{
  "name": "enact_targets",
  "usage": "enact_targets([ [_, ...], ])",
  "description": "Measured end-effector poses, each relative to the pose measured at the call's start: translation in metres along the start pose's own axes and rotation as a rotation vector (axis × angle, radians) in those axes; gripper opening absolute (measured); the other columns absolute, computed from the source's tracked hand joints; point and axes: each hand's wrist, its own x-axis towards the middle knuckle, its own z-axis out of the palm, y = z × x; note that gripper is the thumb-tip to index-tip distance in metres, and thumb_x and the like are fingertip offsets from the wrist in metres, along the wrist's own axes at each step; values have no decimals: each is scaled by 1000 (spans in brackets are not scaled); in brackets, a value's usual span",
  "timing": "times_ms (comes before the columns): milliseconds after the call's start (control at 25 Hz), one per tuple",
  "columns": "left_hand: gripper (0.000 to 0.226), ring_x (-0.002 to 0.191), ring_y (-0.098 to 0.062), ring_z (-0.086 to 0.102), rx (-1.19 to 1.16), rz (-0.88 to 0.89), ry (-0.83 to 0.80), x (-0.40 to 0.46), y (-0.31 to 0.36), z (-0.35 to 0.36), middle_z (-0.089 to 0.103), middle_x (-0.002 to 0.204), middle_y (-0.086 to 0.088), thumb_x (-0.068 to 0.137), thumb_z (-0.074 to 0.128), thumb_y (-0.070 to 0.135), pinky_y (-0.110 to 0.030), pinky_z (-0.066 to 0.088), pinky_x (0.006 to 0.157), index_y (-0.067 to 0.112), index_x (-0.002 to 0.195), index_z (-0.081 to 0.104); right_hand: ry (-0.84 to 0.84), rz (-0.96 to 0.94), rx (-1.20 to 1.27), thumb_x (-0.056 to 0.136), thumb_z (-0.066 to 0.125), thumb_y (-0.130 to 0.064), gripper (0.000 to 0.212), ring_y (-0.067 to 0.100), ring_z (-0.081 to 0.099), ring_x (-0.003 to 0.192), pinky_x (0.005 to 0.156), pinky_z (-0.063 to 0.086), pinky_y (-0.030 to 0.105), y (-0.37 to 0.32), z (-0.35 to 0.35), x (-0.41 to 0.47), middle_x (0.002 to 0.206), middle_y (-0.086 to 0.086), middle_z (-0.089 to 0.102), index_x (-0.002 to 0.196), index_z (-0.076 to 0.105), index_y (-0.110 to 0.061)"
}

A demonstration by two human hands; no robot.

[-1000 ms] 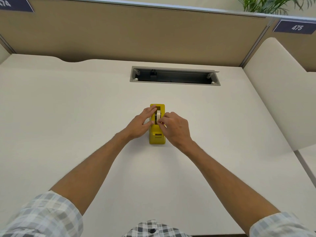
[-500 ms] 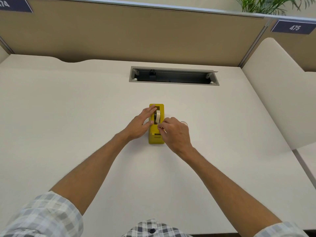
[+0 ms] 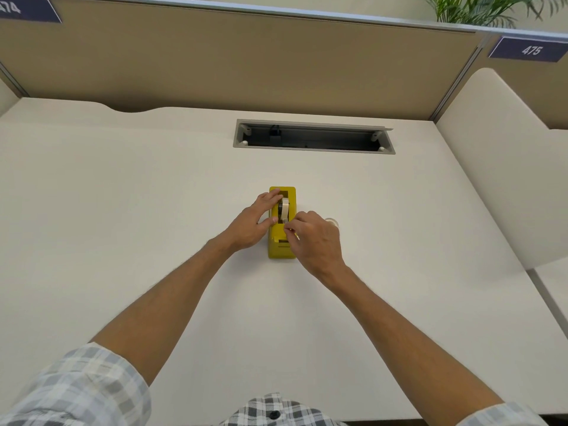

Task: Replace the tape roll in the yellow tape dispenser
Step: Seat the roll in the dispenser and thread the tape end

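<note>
The yellow tape dispenser (image 3: 282, 245) stands in the middle of the white desk (image 3: 123, 226), its cutter end toward me. A tape roll (image 3: 285, 207) sits upright in its slot. My left hand (image 3: 252, 224) rests against the dispenser's left side, fingers straight over the top edge and thumb on the side. My right hand (image 3: 316, 238) is at the right side, its fingertips pinching the loose tape end just in front of the roll. A second, clear roll (image 3: 332, 222) lies on the desk behind my right hand, mostly hidden.
A grey cable tray opening (image 3: 313, 138) is sunk into the desk behind the dispenser. Tan partition panels close off the back, and a cream side panel (image 3: 504, 179) rises at the right. A plant shows above the partition.
My right hand has drawn back toward me along the dispenser, from the roll toward the cutter end. The clear roll behind it has come into sight. My left hand has stayed put.
</note>
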Motion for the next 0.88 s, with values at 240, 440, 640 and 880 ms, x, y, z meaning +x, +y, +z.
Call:
enact_targets([
  [240,54,150,-11,7,4,4,10,0,0,0,14,162,12,101,45,19,-33,13,119,24,152,25,0,11,5,80,76,-14,8,20,60,62,47,34,22,-1,2,-5,68,-1,67,72,75,-15],
  [440,54,150,-11,7,9,1,7,1,-1,0,14,162,13,101,45,21,-34,12,119,25,152,25,-10,33,24,82,74,-15,9,20,61,64,44,45,27,0,4,-12,70,-1,68,73,74,-15],
  [640,54,150,-11,6,18,-4,5,2,-3,1,13,162,14,101,45,22,-34,13,118,26,152,25,13,30,41,80,77,-15,7,19,60,62,43,43,26,-2,2,-17,69,-1,67,73,74,-15],
  [880,54,150,-10,7,9,9,13,1,-3,2,15,162,13,101,46,21,-29,12,116,25,152,26,11,23,42,80,77,-13,7,18,60,62,45,38,24,-6,2,-26,70,-2,68,74,75,-15],
])
